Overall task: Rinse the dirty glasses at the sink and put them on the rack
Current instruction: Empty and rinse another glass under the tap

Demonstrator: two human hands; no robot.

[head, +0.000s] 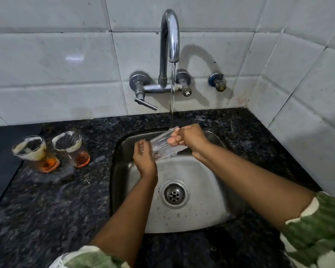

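A clear ribbed glass [163, 145] lies tilted on its side over the steel sink [205, 206], under the running stream from the tap [170, 35]. My right hand [188, 137] grips its upper end, fingers curled round the rim. My left hand [144, 158] holds its lower end, fingers wrapped behind it. Two dirty glasses stand on the dark granite counter to the left: one [32, 151] with foam and orange dregs, the other [70, 147] beside it with an orange bottom. No rack is in view.
The tap's lever handle [145, 104] sticks out at the left above the sink's back edge. A blue valve [217, 81] sits on the tiled wall at the right. A dark flat surface [2, 151] borders the counter at far left. The drain [174, 193] is uncovered.
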